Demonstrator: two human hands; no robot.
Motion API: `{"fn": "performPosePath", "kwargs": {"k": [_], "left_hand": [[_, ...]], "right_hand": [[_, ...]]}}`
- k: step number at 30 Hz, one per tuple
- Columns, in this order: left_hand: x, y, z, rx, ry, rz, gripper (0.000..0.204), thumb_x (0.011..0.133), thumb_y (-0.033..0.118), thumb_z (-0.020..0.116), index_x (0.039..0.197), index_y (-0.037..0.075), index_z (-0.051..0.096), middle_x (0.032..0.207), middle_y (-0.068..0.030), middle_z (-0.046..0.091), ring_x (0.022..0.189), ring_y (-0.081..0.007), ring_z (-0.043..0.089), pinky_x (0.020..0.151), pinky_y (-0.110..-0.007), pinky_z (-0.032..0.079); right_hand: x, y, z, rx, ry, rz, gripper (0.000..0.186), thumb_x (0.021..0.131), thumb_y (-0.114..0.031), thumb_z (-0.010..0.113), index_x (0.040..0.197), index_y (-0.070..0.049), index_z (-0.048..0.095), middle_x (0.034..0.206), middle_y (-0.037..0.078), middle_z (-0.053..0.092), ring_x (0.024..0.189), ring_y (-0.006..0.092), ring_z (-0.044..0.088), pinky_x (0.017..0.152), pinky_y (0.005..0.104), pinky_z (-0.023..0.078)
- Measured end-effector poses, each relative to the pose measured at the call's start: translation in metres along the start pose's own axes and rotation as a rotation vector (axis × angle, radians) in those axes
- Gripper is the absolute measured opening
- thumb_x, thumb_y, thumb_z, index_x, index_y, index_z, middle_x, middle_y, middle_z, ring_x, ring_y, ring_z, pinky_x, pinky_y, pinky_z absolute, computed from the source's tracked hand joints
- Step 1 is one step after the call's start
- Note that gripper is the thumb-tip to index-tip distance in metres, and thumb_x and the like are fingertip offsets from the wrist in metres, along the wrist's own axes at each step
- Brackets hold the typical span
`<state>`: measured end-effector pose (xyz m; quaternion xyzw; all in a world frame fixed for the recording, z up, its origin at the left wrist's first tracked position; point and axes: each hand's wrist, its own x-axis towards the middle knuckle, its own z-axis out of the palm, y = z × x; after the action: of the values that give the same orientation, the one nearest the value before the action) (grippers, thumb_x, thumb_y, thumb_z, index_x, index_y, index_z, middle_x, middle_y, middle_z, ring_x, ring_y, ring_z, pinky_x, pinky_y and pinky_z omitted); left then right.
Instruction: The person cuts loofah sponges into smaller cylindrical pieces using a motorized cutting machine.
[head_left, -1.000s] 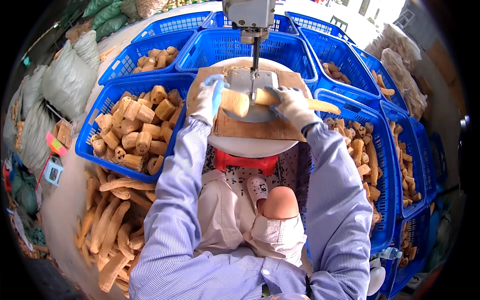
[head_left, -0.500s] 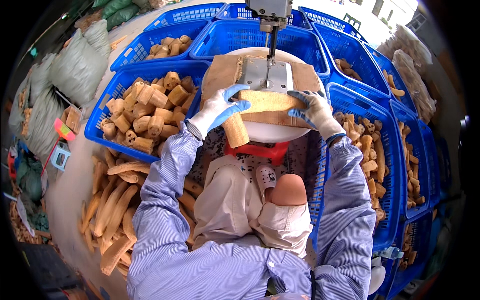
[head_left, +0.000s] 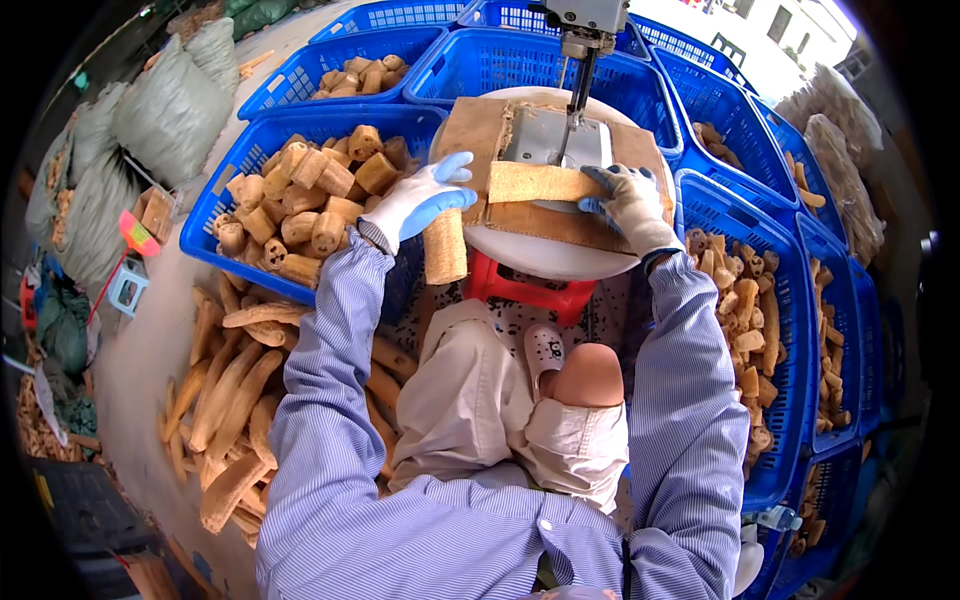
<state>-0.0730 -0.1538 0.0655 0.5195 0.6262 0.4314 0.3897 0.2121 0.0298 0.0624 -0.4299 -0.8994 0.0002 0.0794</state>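
Both my hands wear white gloves with blue fingertips. A long tan loofah lies across the front of a metal plate set in a cardboard-topped round stand. My right hand is closed on its right end. My left hand is apart from that loofah, left of the stand, with thumb and upper fingers spread. A shorter loofah piece hangs upright beneath this hand; the glove hides where it is gripped. Above the plate stands a machine head with a thin vertical rod.
A blue basket of short loofah pieces stands at the left, with a pile of long loofahs on the floor nearer me. Another filled blue basket is at the right. A red stool shows under the stand.
My left hand has moved left, off the long loofah, and the shorter piece has moved with it. My right hand stays on the long loofah. The view has shifted slightly.
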Motion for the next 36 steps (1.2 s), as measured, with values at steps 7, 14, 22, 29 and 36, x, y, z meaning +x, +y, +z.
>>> {"fn": "performPosePath", "kwargs": {"k": [7,14,22,29,36], "left_hand": [[0.046,0.021,0.026,0.412,0.006,0.026,0.059,0.093,0.045,0.062,0.142,0.013,0.053,0.137,-0.0147,0.058,0.123,-0.0251,0.057,0.103,-0.034,0.043],[0.079,0.004,0.025,0.342,0.112,0.006,0.048,0.093,0.040,0.064,0.132,0.012,0.063,0.114,-0.0114,0.069,0.104,-0.0204,0.064,0.093,-0.032,0.047],[0.100,-0.006,0.020,0.268,0.162,0.006,0.046,0.092,0.034,0.067,0.130,0.008,0.064,0.116,-0.0106,0.069,0.105,-0.0190,0.063,0.095,-0.031,0.047],[0.108,-0.008,0.024,0.327,0.216,0.042,0.047,0.092,0.036,0.067,0.128,0.006,0.064,0.118,-0.0132,0.068,0.105,-0.0213,0.063,0.095,-0.032,0.046],[0.068,0.004,0.020,0.152,0.341,0.101,0.055,0.091,0.037,0.068,0.131,0.001,0.060,0.127,-0.0158,0.060,0.115,-0.0226,0.060,0.098,-0.032,0.047]], "right_hand": [[0.012,0.005,0.005,-0.024,0.047,-0.033,0.058,0.078,-0.053,0.077,0.130,-0.029,0.065,0.119,0.006,0.066,0.114,0.0294,0.061,0.099,0.0414,0.047],[0.031,0.008,0.010,-0.007,0.063,-0.024,0.058,0.079,-0.054,0.076,0.129,-0.027,0.066,0.118,0.009,0.067,0.110,0.0300,0.065,0.095,0.0428,0.050],[0.036,-0.002,0.004,0.011,0.028,0.085,0.054,0.080,-0.056,0.074,0.128,-0.030,0.066,0.119,0.009,0.067,0.108,0.0289,0.067,0.092,0.0436,0.052],[0.053,0.001,0.014,-0.042,0.060,0.179,0.046,0.082,-0.047,0.074,0.124,-0.028,0.067,0.117,0.008,0.067,0.108,0.0274,0.067,0.091,0.0430,0.052],[0.037,0.014,0.008,0.095,0.034,0.087,0.061,0.074,-0.046,0.083,0.129,-0.025,0.065,0.122,0.008,0.066,0.114,0.0285,0.063,0.098,0.0425,0.050]]}}
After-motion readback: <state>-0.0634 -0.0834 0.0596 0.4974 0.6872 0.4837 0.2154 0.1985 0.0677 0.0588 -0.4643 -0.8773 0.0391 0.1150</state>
